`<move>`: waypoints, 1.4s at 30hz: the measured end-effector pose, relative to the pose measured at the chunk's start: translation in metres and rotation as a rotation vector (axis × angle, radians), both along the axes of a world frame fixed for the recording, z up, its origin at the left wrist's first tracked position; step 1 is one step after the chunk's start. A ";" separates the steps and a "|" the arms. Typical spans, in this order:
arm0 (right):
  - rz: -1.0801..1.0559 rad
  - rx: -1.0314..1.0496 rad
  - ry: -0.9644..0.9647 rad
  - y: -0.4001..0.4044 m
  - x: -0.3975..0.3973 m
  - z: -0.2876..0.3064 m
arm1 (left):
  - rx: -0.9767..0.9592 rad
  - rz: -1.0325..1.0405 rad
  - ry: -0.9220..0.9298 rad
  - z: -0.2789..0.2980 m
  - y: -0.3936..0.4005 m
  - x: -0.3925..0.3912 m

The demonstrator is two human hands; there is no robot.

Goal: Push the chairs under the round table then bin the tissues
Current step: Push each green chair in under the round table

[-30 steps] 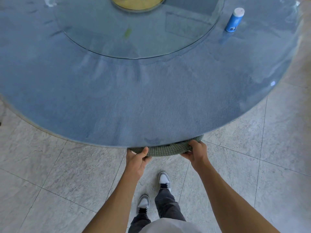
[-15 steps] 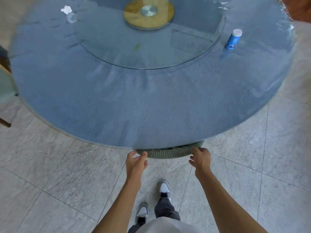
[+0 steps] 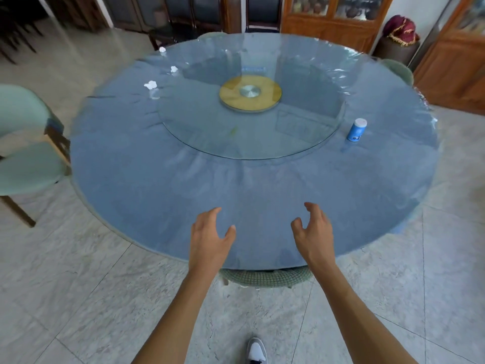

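I see my left hand [image 3: 210, 236] and right hand [image 3: 313, 229] relaxed and holding nothing over the round table [image 3: 262, 195], a green chair [image 3: 265, 277] tucked under its near edge, another chair [image 3: 26, 153] out at left, tissues [image 3: 151, 85] lying far-left beside a closed blue canister [image 3: 356, 130].

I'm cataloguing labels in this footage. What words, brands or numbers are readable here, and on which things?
No text can be read.
Blue canister on the round table: a dark mark near its base, too small and blurred to read.
Wooden cabinets behind: nothing legible.
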State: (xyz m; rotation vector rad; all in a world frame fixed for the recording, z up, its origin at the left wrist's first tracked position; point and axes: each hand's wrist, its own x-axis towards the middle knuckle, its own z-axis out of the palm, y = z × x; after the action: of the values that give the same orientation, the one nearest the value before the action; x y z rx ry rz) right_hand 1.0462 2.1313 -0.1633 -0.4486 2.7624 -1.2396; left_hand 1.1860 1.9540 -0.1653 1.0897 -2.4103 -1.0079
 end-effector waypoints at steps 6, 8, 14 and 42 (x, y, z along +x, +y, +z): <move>0.153 0.004 0.246 -0.014 -0.012 0.042 | -0.378 -0.019 0.000 0.048 -0.009 -0.013; 0.188 0.018 0.297 -0.018 -0.013 0.050 | -0.456 0.003 0.014 0.057 -0.011 -0.016; 0.258 0.049 0.314 -0.031 -0.006 0.045 | -0.474 0.028 -0.030 0.053 -0.016 -0.006; 0.819 0.046 0.218 -0.429 0.203 0.036 | -0.273 0.493 -0.112 0.024 -0.321 0.245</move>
State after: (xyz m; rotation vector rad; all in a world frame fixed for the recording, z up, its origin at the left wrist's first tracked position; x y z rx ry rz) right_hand 1.2494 1.7023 -0.1278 -1.5731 2.2889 -0.9350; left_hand 1.4308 1.6334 -0.1414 1.5547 -2.1097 -0.4533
